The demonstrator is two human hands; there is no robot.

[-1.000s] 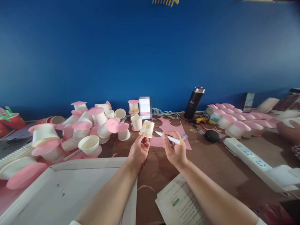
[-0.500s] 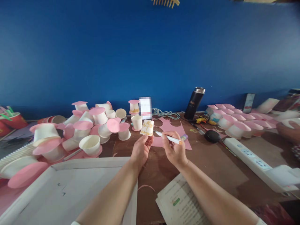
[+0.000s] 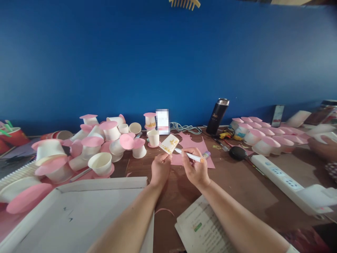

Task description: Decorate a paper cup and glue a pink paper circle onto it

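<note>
My left hand (image 3: 161, 168) is closed on the lower end of a white paper cup (image 3: 169, 143), which leans to the right and bears yellow-gold drawing and lettering. In my right hand (image 3: 195, 168) is a white marker pen (image 3: 193, 156) with an orange end. Its tip is at the cup's right side; whether it touches the paper I cannot tell. Behind the cup stand a plain paper cup (image 3: 153, 137) on a pink disc and another cup with gold lettering (image 3: 150, 121) topped by a pink disc. Under and behind the pen lies cut pink paper (image 3: 193, 142).
Many cups with pink discs (image 3: 92, 149) crowd the left, behind a white box lid (image 3: 105, 211). A black flask (image 3: 218, 116), a black mouse (image 3: 237, 153) and a power strip (image 3: 283, 182) stand to the right. Printed sheets (image 3: 202, 228) lie in front. Another person's hand (image 3: 322, 149) is at far right.
My left hand has turned the cup, so it now tilts right and its drawing faces a different way. The pen tip is now closer to the cup. My right hand has barely moved.
</note>
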